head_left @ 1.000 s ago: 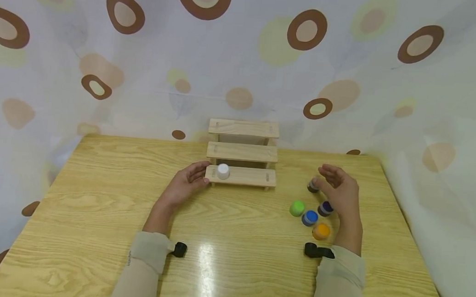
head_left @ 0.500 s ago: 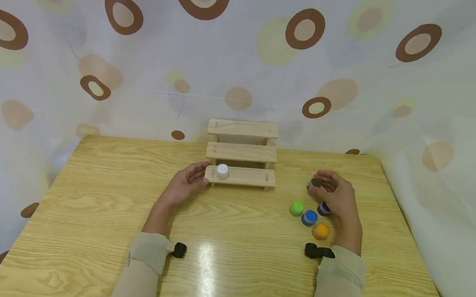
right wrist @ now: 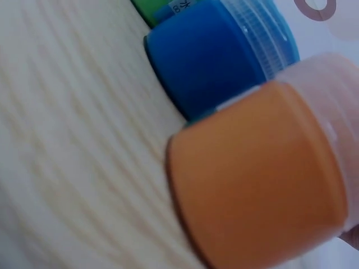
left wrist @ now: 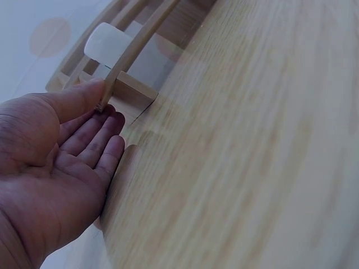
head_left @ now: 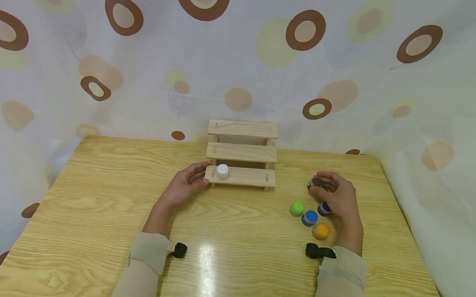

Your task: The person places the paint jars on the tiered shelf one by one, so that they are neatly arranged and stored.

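At the left end of a three-step wooden stand [head_left: 247,177], my left hand [head_left: 183,184] pinches the lowest board between thumb and fingertips. In the left wrist view the thumb of that hand [left wrist: 53,168] lies along the board's end, with fingers below. A white paint jar [head_left: 222,172] stands upright on this board. My right hand [head_left: 339,197] grips a small dark brown-topped paint jar [head_left: 315,182] between thumb and fingers, on the right of the table. The right wrist view shows little of that hand.
Near the right hand stand paint jars: green [head_left: 297,208], blue [head_left: 309,217], orange [head_left: 321,231] and dark purple [head_left: 324,209], partly hidden by the hand. An orange jar [right wrist: 252,179] fills much of the right wrist view. A patterned cloth [head_left: 244,52] hangs behind the wooden table [head_left: 105,203].
My right hand has come down slightly and its fingers have closed round the dark jar, which now shows its top. The left hand and stand have stayed put.
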`<state>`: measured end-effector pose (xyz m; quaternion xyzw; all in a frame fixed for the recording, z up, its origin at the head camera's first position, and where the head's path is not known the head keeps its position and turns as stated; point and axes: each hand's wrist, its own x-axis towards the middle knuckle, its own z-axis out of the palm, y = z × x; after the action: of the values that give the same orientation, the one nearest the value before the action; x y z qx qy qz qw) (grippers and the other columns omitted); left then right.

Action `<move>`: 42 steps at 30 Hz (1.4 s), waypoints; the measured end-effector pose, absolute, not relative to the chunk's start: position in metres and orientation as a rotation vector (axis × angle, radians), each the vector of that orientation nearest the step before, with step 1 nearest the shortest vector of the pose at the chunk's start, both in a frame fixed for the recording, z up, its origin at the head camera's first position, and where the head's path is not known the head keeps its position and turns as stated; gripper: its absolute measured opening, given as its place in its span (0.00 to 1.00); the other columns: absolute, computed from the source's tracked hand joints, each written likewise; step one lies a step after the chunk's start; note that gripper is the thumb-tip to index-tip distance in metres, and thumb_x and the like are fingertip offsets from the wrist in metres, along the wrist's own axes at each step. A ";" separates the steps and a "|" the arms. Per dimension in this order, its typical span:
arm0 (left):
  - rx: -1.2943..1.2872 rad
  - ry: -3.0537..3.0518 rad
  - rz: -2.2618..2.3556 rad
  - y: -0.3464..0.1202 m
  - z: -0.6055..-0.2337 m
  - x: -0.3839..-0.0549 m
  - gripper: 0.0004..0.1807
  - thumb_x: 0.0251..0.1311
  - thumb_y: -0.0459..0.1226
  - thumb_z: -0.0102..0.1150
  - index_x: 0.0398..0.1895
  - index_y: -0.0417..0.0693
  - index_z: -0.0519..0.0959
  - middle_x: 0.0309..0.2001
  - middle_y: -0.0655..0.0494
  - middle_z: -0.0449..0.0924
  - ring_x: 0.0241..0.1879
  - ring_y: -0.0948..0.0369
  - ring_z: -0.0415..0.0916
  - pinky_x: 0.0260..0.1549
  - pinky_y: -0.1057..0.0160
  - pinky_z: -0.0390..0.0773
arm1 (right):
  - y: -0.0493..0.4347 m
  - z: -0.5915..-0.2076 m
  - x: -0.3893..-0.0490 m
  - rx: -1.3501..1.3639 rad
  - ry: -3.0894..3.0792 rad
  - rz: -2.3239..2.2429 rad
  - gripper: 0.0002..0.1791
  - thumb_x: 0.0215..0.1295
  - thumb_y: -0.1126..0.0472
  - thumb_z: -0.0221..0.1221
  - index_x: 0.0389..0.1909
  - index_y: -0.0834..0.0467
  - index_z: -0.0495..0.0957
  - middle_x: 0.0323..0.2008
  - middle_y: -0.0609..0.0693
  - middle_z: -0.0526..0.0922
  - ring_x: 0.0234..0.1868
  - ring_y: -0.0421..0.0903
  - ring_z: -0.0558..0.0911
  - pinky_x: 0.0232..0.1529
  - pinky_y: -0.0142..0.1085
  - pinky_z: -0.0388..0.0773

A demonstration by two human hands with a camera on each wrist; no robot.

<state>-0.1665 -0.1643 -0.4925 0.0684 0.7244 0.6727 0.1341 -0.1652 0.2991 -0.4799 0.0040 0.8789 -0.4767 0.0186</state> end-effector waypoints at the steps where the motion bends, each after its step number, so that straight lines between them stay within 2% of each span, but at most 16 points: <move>1: 0.196 2.102 1.949 -0.164 -0.492 -0.167 0.33 0.76 0.34 0.61 0.81 0.45 0.65 0.78 0.47 0.67 0.78 0.51 0.63 0.74 0.58 0.71 | 0.299 -0.479 -0.165 0.014 2.731 -1.487 0.31 0.72 0.52 0.70 0.71 0.58 0.75 0.65 0.59 0.82 0.67 0.58 0.79 0.57 0.20 0.76; 3: 0.193 2.106 1.948 -0.164 -0.492 -0.167 0.32 0.76 0.34 0.61 0.80 0.46 0.65 0.78 0.49 0.67 0.78 0.52 0.63 0.74 0.59 0.71 | 0.298 -0.477 -0.166 0.011 2.738 -1.498 0.31 0.72 0.51 0.70 0.71 0.59 0.76 0.65 0.60 0.82 0.66 0.59 0.80 0.55 0.18 0.76; 5: 0.192 2.112 1.942 -0.164 -0.493 -0.167 0.32 0.76 0.34 0.61 0.81 0.47 0.65 0.77 0.49 0.67 0.78 0.52 0.64 0.73 0.59 0.71 | 0.297 -0.474 -0.166 0.016 2.752 -1.490 0.32 0.72 0.50 0.70 0.71 0.58 0.76 0.65 0.59 0.82 0.66 0.58 0.80 0.58 0.22 0.78; 7: 0.187 2.115 1.939 -0.164 -0.493 -0.167 0.32 0.76 0.34 0.62 0.80 0.47 0.65 0.77 0.50 0.68 0.78 0.53 0.64 0.73 0.60 0.71 | 0.295 -0.470 -0.166 0.023 2.769 -1.482 0.31 0.71 0.49 0.70 0.70 0.58 0.76 0.65 0.59 0.82 0.66 0.59 0.80 0.64 0.32 0.80; 10: 0.197 2.115 1.938 -0.164 -0.492 -0.167 0.33 0.76 0.34 0.61 0.81 0.46 0.65 0.78 0.48 0.67 0.78 0.52 0.63 0.74 0.58 0.71 | 0.290 -0.462 -0.166 0.028 2.793 -1.471 0.31 0.71 0.49 0.70 0.70 0.57 0.77 0.64 0.59 0.83 0.67 0.59 0.79 0.70 0.48 0.77; 12: 0.196 2.112 1.940 -0.164 -0.492 -0.167 0.33 0.76 0.34 0.61 0.81 0.46 0.65 0.78 0.48 0.67 0.78 0.51 0.63 0.74 0.57 0.71 | 0.287 -0.456 -0.166 0.029 2.801 -1.486 0.31 0.71 0.50 0.71 0.69 0.57 0.77 0.63 0.59 0.83 0.68 0.59 0.79 0.72 0.52 0.74; 23: 0.205 2.105 1.947 -0.164 -0.492 -0.168 0.33 0.76 0.33 0.61 0.81 0.44 0.64 0.78 0.46 0.66 0.78 0.51 0.63 0.72 0.62 0.72 | 0.270 -0.434 -0.163 -0.085 2.863 -1.534 0.28 0.70 0.54 0.71 0.67 0.59 0.79 0.60 0.57 0.85 0.65 0.56 0.82 0.71 0.47 0.76; 34: 0.224 2.094 1.956 -0.165 -0.494 -0.168 0.33 0.76 0.32 0.61 0.81 0.43 0.64 0.78 0.46 0.66 0.79 0.50 0.62 0.71 0.63 0.73 | 0.244 -0.432 -0.169 -0.209 2.843 -1.531 0.26 0.70 0.60 0.71 0.65 0.61 0.79 0.58 0.60 0.86 0.64 0.59 0.83 0.69 0.53 0.77; 42: 0.221 2.108 1.950 -0.164 -0.495 -0.168 0.32 0.76 0.32 0.61 0.80 0.43 0.64 0.78 0.47 0.66 0.78 0.51 0.63 0.70 0.64 0.74 | 0.215 -0.430 -0.173 -0.252 2.762 -1.541 0.25 0.69 0.59 0.72 0.65 0.57 0.80 0.59 0.58 0.86 0.66 0.61 0.81 0.68 0.56 0.79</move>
<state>-0.1680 -0.1642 -0.4948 0.0762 0.7256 0.6713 0.1304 -0.1729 0.2152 -0.4299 -0.0793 0.8704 -0.4856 -0.0155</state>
